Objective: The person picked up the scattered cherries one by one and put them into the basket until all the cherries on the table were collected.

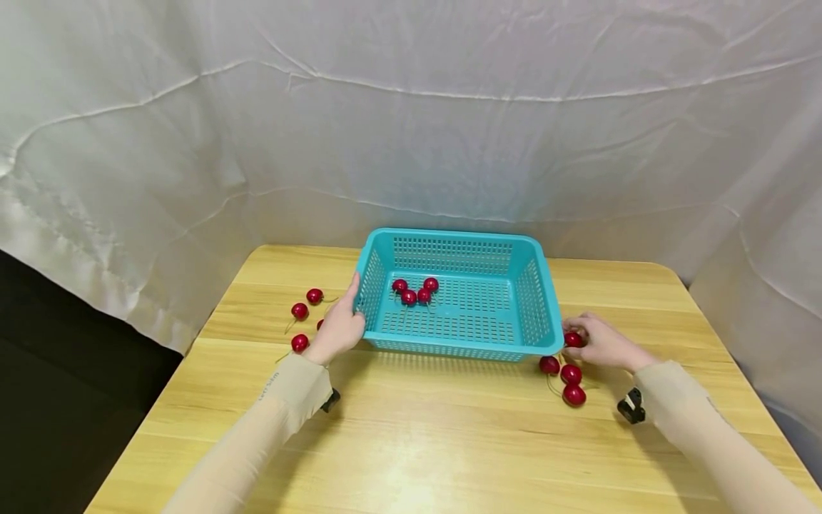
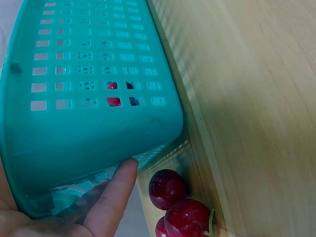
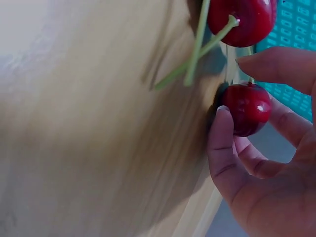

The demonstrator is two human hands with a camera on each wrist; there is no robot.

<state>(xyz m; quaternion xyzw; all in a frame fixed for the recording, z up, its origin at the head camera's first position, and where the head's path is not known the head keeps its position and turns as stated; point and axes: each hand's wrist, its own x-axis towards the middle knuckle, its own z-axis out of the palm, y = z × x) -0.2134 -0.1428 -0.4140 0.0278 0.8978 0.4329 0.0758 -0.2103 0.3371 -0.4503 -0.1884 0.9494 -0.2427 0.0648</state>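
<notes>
A turquoise plastic basket (image 1: 449,348) with slotted walls stands at the back of the table, with several cherries (image 1: 409,297) inside. My left hand (image 1: 338,328) holds its left end near the front corner; one fingertip (image 2: 129,165) meets the outer wall in the left wrist view. Beyond the basket's front right corner, my right hand (image 1: 600,341) curls around a red cherry (image 3: 247,108). In the right wrist view the thumb lies against that cherry, other fingers are behind it, and the index finger is just above. Another stemmed cherry (image 3: 244,19) lies close by.
Several loose cherries (image 1: 299,311) lie left of the basket, one partly hidden by my left hand. More cherries (image 1: 574,395) cluster by the basket's front right corner. The wooden table (image 1: 449,435) backs onto a pale hanging cloth (image 1: 449,157).
</notes>
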